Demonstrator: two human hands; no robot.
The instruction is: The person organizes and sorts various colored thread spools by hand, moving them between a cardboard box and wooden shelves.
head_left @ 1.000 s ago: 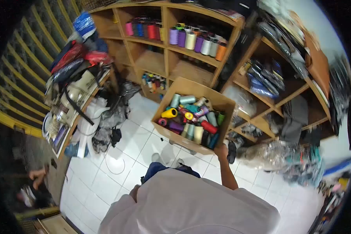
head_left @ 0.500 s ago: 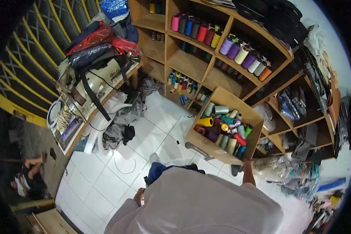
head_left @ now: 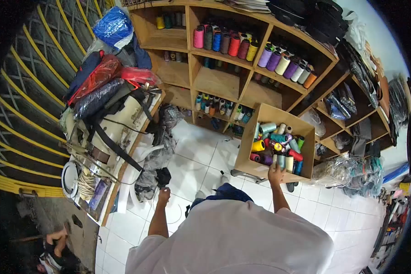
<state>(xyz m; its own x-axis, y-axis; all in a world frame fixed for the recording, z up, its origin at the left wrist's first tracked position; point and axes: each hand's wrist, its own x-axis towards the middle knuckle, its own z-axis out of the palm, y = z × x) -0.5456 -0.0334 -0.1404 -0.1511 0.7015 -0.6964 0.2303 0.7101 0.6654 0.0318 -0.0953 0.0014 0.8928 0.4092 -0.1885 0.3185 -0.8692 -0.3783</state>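
An open cardboard box (head_left: 306,132) full of coloured thread spools stands in front of the wooden shelves, right of centre. My right hand (head_left: 275,173) is on the middle of its front rim, with the fingers over the edge by the spools. My left hand (head_left: 163,195) is stretched out low on the left above the white tiled floor (head_left: 192,160). It holds nothing, its fingers are loosely apart, and it is close to a dark bundle of bags (head_left: 156,176).
Wooden shelves (head_left: 223,80) hold rows of large thread cones. A cluttered sewing-machine table (head_left: 109,132) piled with bags lines the left. Plastic-wrapped goods (head_left: 347,176) lie at the right. Another person's hands (head_left: 55,237) show at the bottom left.
My left arm has swung forward into view toward the dark bags. My right hand has moved from the box's right corner to the middle of its front rim.
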